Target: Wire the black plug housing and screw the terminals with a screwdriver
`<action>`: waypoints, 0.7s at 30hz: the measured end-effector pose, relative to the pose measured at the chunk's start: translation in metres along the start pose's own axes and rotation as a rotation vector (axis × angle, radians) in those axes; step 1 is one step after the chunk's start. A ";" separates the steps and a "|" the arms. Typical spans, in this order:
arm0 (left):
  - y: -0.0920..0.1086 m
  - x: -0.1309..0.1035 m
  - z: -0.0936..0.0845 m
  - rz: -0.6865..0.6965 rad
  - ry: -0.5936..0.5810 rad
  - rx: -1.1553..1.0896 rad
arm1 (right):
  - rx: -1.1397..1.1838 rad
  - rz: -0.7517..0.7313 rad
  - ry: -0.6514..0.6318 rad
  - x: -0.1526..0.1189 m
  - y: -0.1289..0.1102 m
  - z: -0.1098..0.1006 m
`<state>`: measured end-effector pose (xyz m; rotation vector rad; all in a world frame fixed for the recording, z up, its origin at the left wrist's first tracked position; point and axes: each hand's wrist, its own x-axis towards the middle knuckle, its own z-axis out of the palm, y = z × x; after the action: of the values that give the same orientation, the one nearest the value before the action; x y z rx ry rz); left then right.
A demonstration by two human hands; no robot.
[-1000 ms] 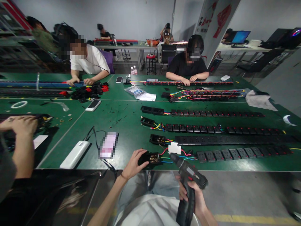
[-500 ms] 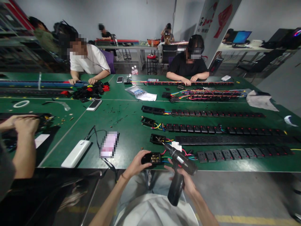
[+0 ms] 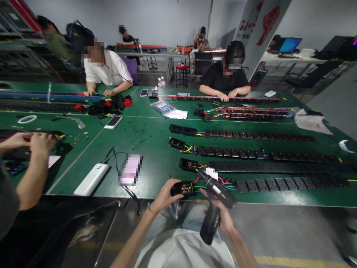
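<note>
Your left hand [image 3: 168, 194] pinches the black housing [image 3: 181, 189] at the counter's [image 3: 156, 163] near edge; your right hand [image 3: 223, 216] grips the drill [image 3: 216, 188], bit clear. Wires [image 3: 199, 187] reach the housing; contacts [image 3: 187, 189] lie exposed, so it looks unfinished.

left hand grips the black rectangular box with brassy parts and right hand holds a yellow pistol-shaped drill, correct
Not yellow: the head view shows the right hand holding a black pistol-shaped drill. The left hand does grip the black rectangular box with brassy parts.

The head camera faces forward and down over the table [image 3: 156, 163].
</note>
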<state>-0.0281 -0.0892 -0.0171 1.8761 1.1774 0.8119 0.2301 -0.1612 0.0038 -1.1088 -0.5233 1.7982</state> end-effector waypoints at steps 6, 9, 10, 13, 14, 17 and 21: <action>0.000 -0.002 0.003 -0.023 0.023 -0.014 | -0.038 -0.154 0.018 -0.002 -0.010 0.005; 0.000 -0.001 0.001 -0.012 0.013 -0.013 | -0.082 -0.157 0.076 0.003 -0.010 0.005; 0.000 0.000 0.001 -0.010 0.010 -0.013 | -0.097 -0.142 0.096 0.005 -0.010 0.004; 0.000 0.000 0.000 -0.006 0.008 -0.015 | -0.131 -0.103 0.126 0.009 -0.006 0.001; 0.000 0.000 0.000 -0.006 0.009 -0.016 | -0.136 -0.107 0.131 0.011 -0.004 0.000; 0.000 -0.001 0.002 -0.015 0.023 -0.015 | -0.157 -0.122 0.151 0.013 -0.001 -0.001; 0.000 -0.002 0.005 -0.031 0.032 -0.013 | -0.190 -0.122 0.171 0.015 0.002 -0.002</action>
<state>-0.0247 -0.0928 -0.0197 1.8361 1.2156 0.8337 0.2284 -0.1496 -0.0053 -1.3182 -0.6544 1.5567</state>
